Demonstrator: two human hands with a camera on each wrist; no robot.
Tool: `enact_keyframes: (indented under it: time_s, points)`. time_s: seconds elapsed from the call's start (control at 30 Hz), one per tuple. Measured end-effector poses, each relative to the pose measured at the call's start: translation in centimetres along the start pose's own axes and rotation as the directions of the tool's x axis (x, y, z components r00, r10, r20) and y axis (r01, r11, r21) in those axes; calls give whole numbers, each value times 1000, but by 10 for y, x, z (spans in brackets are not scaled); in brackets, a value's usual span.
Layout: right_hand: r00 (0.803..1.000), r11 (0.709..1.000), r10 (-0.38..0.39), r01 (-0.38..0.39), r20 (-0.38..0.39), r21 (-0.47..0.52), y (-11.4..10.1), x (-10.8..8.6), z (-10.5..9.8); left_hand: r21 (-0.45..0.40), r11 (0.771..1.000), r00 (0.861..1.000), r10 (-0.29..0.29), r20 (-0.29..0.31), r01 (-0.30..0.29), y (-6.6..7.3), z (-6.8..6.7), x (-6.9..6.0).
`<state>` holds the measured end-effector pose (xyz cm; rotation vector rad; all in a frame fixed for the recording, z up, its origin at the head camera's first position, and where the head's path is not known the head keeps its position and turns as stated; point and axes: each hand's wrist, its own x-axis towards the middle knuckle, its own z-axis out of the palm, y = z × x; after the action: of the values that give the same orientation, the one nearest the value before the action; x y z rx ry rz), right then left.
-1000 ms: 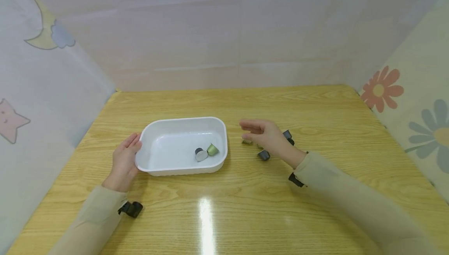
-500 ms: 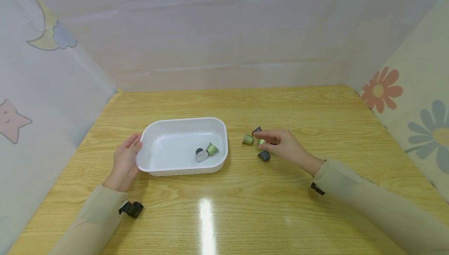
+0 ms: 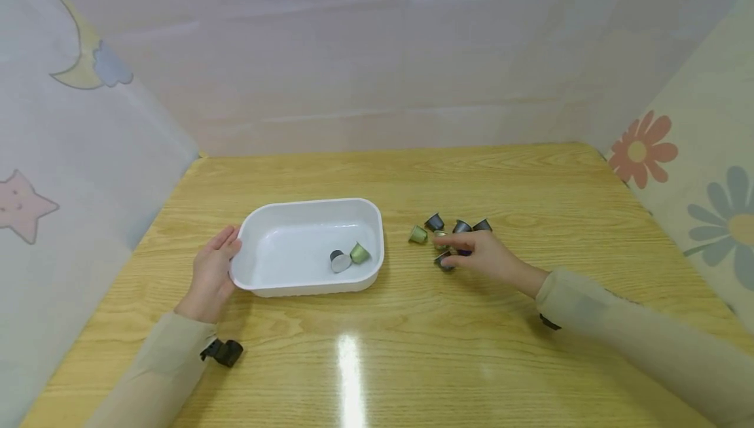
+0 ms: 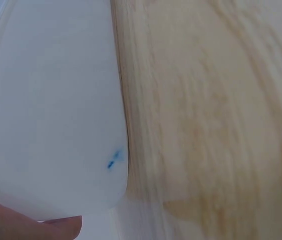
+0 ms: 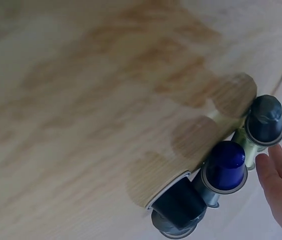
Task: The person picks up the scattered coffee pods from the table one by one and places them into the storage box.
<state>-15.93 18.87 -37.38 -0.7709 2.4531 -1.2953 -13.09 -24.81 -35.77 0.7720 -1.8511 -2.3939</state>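
Note:
At the left end of a white tray (image 3: 277, 245), my left hand (image 3: 212, 274) holds the rim, its thumb at the edge and its fingers along the outside. A silver-lidded dark coffee capsule (image 3: 340, 262) and a green coffee capsule (image 3: 359, 254) lie in the tray. My right hand (image 3: 485, 256) hovers over the loose capsules, thumb and forefinger apart, its fingertips close to a dark capsule (image 3: 443, 263) and a gold-green one (image 3: 440, 238). In the right wrist view the fingers are beside a dark green capsule (image 5: 266, 120), near a blue-purple capsule (image 5: 225, 165). Contact is unclear.
Another green capsule (image 3: 418, 235) lies left of the group. Dark capsules (image 3: 434, 222) stand behind it, one farther right (image 3: 483, 225). The wooden table (image 3: 412, 349) runs to a pale cloth backdrop (image 3: 377, 55) and printed side sheets.
My right hand has moved rightward and down from beside the tray to the loose capsules, uncovering several of them. The left hand and tray stay almost in place.

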Motion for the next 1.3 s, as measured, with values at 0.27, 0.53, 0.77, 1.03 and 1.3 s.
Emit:
enact_keyframes:
  time_s: [0.27, 0.53, 0.77, 1.03, 1.3]
  points:
    - [1000, 999, -19, 20, 19, -47, 7, 1, 3, 6, 1000, 1000, 3, 5, -3, -1, 0, 0]
    - [999, 992, -23, 27, 39, -123, 13, 5, 7, 13, 1000, 1000, 17, 8, -17, -2, -2, 1]
    - [997, 992, 19, -10, 72, -123, 17, 7, 10, 29, 999, 999, 32, -5, -32, -4, -2, 2]
    - [996, 983, -3, 19, 85, -185, 17, 7, 11, 21, 999, 1000, 26, -4, -26, -4, -2, 2]
    - [997, 973, -25, 40, 70, -228, 14, 7, 12, 18, 1000, 1000, 20, 14, -21, -3, -3, 2]
